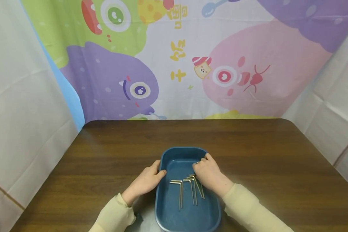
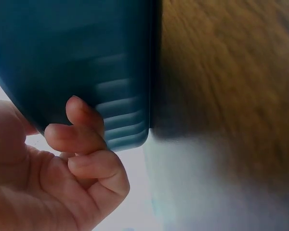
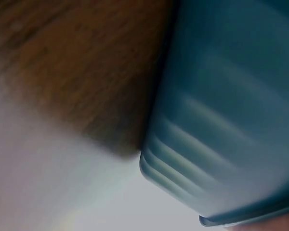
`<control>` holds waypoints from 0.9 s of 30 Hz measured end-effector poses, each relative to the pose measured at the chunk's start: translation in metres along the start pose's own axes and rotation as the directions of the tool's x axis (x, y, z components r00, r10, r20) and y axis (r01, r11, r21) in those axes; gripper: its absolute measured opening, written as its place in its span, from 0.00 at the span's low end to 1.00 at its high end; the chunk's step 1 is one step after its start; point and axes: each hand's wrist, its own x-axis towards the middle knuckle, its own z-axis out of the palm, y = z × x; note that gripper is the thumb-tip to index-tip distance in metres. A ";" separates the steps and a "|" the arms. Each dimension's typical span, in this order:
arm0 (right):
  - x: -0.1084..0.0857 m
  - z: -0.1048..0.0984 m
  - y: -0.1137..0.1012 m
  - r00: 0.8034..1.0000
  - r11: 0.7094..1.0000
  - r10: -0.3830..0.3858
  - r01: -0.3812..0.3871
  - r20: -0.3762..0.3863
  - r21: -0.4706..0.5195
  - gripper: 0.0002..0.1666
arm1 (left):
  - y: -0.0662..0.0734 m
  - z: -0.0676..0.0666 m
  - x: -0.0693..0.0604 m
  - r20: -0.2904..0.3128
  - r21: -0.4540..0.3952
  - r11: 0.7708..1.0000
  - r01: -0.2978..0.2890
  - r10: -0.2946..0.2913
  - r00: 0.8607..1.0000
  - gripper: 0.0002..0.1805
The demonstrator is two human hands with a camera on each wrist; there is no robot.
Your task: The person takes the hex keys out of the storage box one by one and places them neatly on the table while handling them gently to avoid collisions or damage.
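Observation:
A blue rectangular tray [image 1: 188, 216] sits on the table, its long side pointing away from me. Several L-shaped metal hex keys [image 1: 181, 195] lie inside it, some overlapping on the right. My left hand [image 1: 146, 180] grips the tray's left wall, thumb over the rim. In the left wrist view its fingers [image 2: 98, 166] curl against the ribbed outer side. My right hand [image 1: 210, 172] reaches over the right rim into the tray, fingers bent downward near the hex keys. Its fingertips are hidden, and whether they pinch anything is unclear. The right wrist view shows mostly the tray's outer wall [image 3: 221, 120].
A dark brown wooden table [image 1: 121, 138] extends around the tray. Behind it hangs a cloth with cartoon monsters [image 1: 174, 100], and white cloths [image 1: 32, 96] hang on both sides. Close by the left sleeve [image 1: 116, 212], the tabletop shows a bright sheen.

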 end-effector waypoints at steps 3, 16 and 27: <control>0.000 0.000 -0.001 1.000 1.000 0.003 -0.003 0.008 0.001 0.09 | 0.000 0.000 0.000 0.001 -0.005 1.000 0.006 -0.006 1.000 0.23; 0.001 0.002 -0.001 1.000 1.000 0.005 -0.005 0.022 0.002 0.09 | -0.002 0.000 0.001 0.007 -0.007 1.000 -0.001 0.001 1.000 0.24; 0.002 0.002 0.000 0.998 0.996 0.053 -0.055 0.026 0.076 0.06 | -0.004 0.000 0.001 0.016 -0.005 1.000 0.001 -0.001 1.000 0.24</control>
